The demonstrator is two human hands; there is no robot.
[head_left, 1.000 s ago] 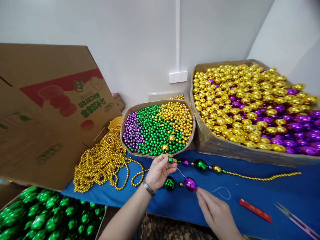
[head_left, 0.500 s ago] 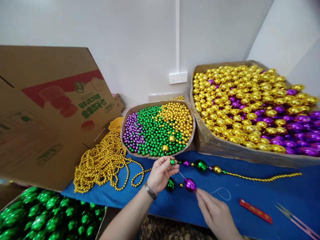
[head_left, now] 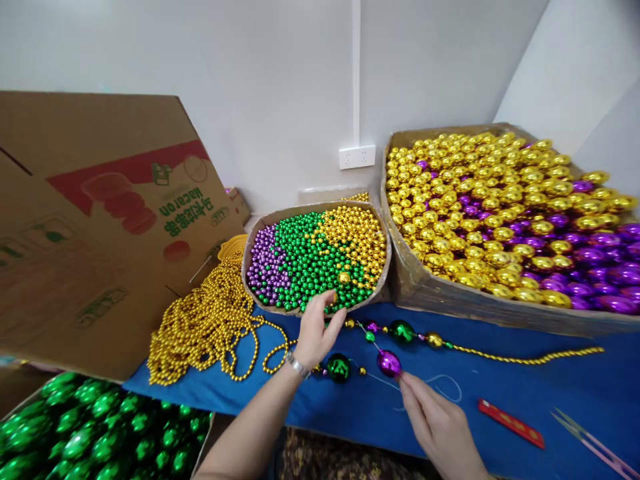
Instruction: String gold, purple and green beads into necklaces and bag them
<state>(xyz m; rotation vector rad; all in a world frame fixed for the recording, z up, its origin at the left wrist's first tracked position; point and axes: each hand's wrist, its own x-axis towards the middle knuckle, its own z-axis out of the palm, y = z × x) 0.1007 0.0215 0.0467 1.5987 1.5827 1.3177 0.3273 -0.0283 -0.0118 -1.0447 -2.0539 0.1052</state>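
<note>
- The glossy purple bead (head_left: 389,363) is being pinched at its near end by the right hand (head_left: 440,420), its body lying just beyond the fingertips.
- A small green bead (head_left: 370,337) is being carried on the needle (head_left: 377,346), far-left of the purple bead.
- The left hand (head_left: 317,333) is being held, thumb and forefinger parted, over the cardboard box (head_left: 244,267); contact with the gold bead (head_left: 331,305) cannot be told.
- Light, hard, slippery shells are being presumed; end holds are being favoured over curved sides.

A pale wall (head_left: 250,100) stood beyond the hands (head_left: 317,331).
I saw a socket plate (head_left: 357,157) ahead of them, blue cloth (head_left: 360,413) below.
</note>
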